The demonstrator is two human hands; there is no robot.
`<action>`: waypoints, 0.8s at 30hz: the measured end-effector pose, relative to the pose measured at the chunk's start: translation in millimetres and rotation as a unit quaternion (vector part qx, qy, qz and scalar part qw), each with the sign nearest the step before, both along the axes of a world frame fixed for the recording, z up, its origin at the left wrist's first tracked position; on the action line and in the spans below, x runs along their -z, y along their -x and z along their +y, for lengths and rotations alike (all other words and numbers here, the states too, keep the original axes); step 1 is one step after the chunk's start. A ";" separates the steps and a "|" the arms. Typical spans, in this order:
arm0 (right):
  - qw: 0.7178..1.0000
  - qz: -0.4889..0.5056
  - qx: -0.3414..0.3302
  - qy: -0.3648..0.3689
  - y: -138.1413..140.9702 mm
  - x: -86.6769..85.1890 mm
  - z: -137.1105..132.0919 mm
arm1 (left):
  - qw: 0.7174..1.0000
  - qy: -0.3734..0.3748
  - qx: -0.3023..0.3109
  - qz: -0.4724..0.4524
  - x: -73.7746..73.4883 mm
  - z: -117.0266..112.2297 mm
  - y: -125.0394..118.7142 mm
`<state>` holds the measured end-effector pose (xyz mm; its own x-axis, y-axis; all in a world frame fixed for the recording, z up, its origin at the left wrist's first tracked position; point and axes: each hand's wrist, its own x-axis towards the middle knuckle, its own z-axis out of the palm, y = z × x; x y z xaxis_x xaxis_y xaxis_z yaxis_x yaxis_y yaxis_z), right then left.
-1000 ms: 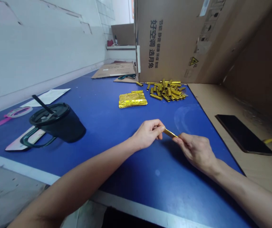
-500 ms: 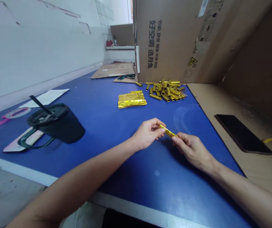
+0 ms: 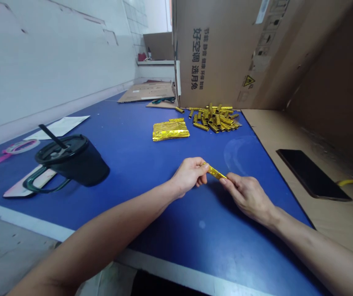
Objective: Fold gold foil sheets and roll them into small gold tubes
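Left hand (image 3: 191, 174) shifts leftward and curls in on the gold piece (image 3: 215, 171)

Since half a second ago, the left fingers have slid slightly left and folded in, thumb pressed over the piece's far end. The right hand (image 3: 250, 197) has barely moved; its thumb and curled fingers pinch the near end. Both grips are narrow, closed on the piece, which slants between the two sets of fingertips, its middle uncovered. Whether it is flat or hollow cannot be told while its ends are hidden.

Beyond the left fingertips, on the blue table (image 3: 133, 154), lies a flat bundle (image 3: 170, 131) of gold pieces packed side by side. Farther off, straight past the held piece, is a heap (image 3: 216, 119) of gold tubes, several showing open ends. As far as can be judged, the heap is the finished part, the bundle is what remains, and the pinched piece is still being worked. Well apart, left of the left fingers, stands a dark mug (image 3: 74, 162).
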<state>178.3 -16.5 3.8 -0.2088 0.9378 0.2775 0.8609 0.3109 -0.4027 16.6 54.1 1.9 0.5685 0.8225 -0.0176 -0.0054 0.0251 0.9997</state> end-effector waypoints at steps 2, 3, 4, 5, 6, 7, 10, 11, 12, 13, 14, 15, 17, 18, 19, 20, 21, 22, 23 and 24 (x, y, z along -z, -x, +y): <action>1.000 0.005 -0.002 0.011 -0.7 0.4 -0.1 | 1.000 -0.001 0.019 0.006 1.0 1.9 0.6; 1.000 0.011 -0.005 0.018 -0.9 0.6 -0.3 | 1.000 -0.014 0.021 0.011 1.6 2.8 0.9; 1.000 0.018 -0.008 0.022 -0.8 0.7 -0.6 | 0.999 -0.033 0.015 0.015 2.3 3.5 1.1; 0.999 0.026 -0.011 0.025 -0.6 0.8 -0.8 | 0.999 -0.051 0.004 0.017 3.0 4.0 1.3; 0.999 0.035 -0.015 0.029 -0.4 1.0 -1.0 | 0.998 -0.063 -0.008 0.017 3.6 4.3 1.3; 0.998 0.046 -0.017 0.032 -0.1 1.4 -1.2 | 0.998 -0.066 -0.018 0.016 4.2 4.5 1.3; 0.994 0.096 -0.018 0.058 -0.4 4.0 -0.8 | 0.998 -0.051 -0.019 0.012 5.6 5.5 0.9; 0.990 0.120 -0.014 0.071 -0.9 5.2 -0.3 | 0.999 -0.046 -0.019 0.009 5.9 6.1 0.8; 0.985 0.147 -0.009 0.084 -1.6 6.3 0.3 | 0.999 -0.044 -0.021 0.004 6.3 6.9 0.7; 0.980 0.176 -0.003 0.095 -2.2 7.1 1.1 | 0.999 -0.041 -0.024 -0.002 6.6 7.6 0.7; 0.973 0.204 0.004 0.105 -2.9 7.6 2.0 | 0.999 -0.038 -0.028 -0.008 6.8 8.4 0.6; 0.966 0.231 0.010 0.114 -3.5 7.7 2.9 | 0.999 -0.034 -0.030 -0.016 6.9 8.9 0.5; 0.951 0.280 0.020 0.130 -4.5 6.9 5.0 | 0.999 -0.022 -0.031 -0.035 6.6 9.4 0.3; 0.943 0.303 0.025 0.138 -4.8 6.2 6.0 | 0.998 -0.014 -0.030 -0.046 6.1 9.3 0.3; 0.934 0.325 0.030 0.145 -5.0 5.5 6.9 | 0.998 -0.006 -0.028 -0.058 5.3 9.0 0.3; 0.926 0.345 0.034 0.152 -5.1 5.0 7.8 | 0.997 0.002 -0.027 -0.068 4.2 8.5 0.4; 0.918 0.362 0.037 0.159 -5.2 4.7 8.5 | 0.997 0.009 -0.026 -0.075 3.0 7.8 0.6; 0.911 0.375 0.039 0.166 -5.0 4.8 9.0 | 0.997 0.011 -0.025 -0.076 1.6 7.1 0.8; 0.907 0.384 0.039 0.172 -4.7 5.2 9.3 | 0.997 0.010 -0.027 -0.074 0.2 6.3 1.0; 0.904 0.386 0.040 0.177 -4.3 5.7 9.3 | 0.997 0.006 -0.030 -0.070 -1.0 5.6 1.2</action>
